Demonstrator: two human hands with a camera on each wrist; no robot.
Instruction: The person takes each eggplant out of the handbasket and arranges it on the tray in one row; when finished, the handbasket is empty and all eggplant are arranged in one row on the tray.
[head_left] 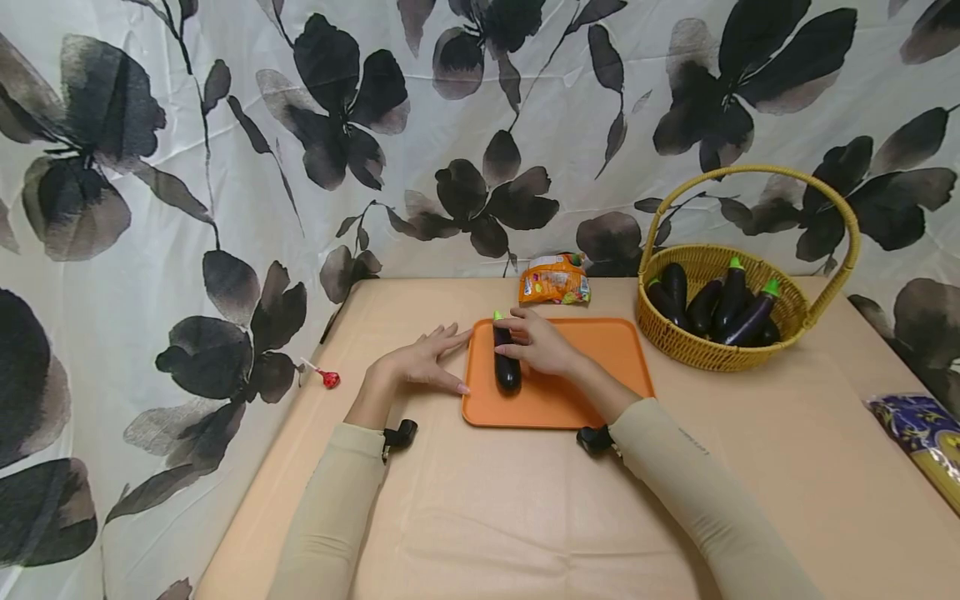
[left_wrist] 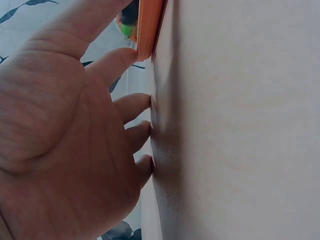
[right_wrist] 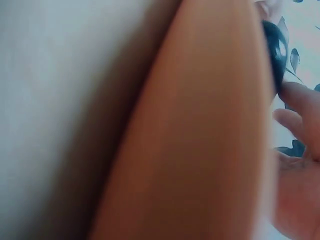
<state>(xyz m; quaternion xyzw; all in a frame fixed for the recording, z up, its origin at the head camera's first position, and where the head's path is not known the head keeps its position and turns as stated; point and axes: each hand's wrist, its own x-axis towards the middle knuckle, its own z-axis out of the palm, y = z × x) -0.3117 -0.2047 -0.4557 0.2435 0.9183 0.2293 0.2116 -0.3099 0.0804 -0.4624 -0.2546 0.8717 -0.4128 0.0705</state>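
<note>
A dark eggplant [head_left: 507,373] with a green tip lies lengthwise near the left side of an orange tray [head_left: 588,354]. My right hand [head_left: 546,343] reaches in from the right, its fingers lying across the eggplant. In the right wrist view, a fingertip [right_wrist: 292,95] touches the dark, glossy eggplant [right_wrist: 276,52], and the tray's side hides part of it. Beside the tray's left edge, my left hand [head_left: 422,360] has its thumb and fingers spread, holding nothing. The left wrist view shows its fingertips on the table and one finger at the tray edge [left_wrist: 146,30].
Several eggplants fill a yellow wicker basket [head_left: 712,358] with a tall handle at the back right. Behind the tray stands an orange snack bag [head_left: 553,285]. A red lollipop [head_left: 330,379] lies left, and a blue and yellow packet [head_left: 918,437] sits at the right edge.
</note>
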